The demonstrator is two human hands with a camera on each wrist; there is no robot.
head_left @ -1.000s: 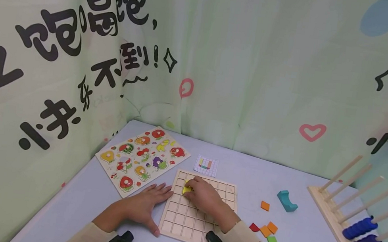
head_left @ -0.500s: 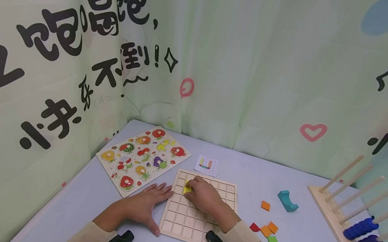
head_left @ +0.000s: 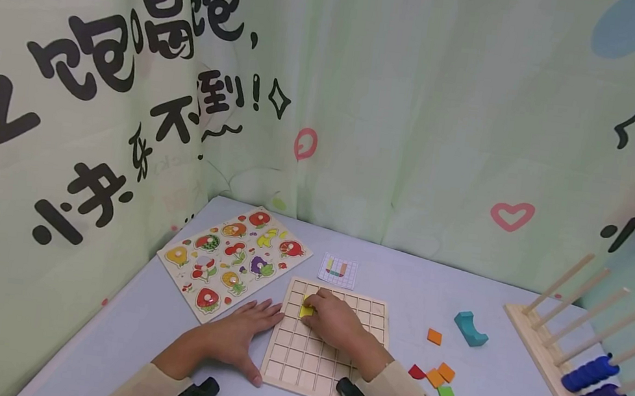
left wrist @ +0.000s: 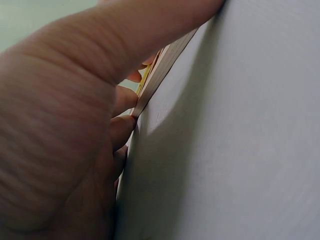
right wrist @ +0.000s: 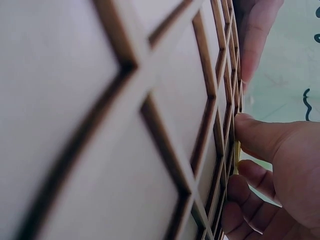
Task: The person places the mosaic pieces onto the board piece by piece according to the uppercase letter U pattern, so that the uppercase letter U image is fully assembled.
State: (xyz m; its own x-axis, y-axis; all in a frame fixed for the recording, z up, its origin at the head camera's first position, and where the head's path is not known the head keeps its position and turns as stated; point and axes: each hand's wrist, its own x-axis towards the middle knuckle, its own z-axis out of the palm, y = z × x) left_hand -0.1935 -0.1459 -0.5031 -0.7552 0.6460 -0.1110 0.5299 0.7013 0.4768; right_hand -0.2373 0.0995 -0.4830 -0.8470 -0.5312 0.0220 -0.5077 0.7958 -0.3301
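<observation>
A square wooden grid board lies on the table in the head view. My left hand rests beside its left edge with the fingers spread, fingertips touching the edge. Over the board's upper left cells, my right hand has its thumb and fingers bent at a yellow tile. The right wrist view shows a sliver of the yellow tile between thumb and fingertips, low against the grid. Most of the tile is covered by the hand. A small card with a coloured pattern lies behind the board.
A fruit puzzle board lies at the back left. On the right are loose orange tiles, a red tile, a green tile and a teal curved block. Farther right stands a wooden peg rack with blue and purple pieces.
</observation>
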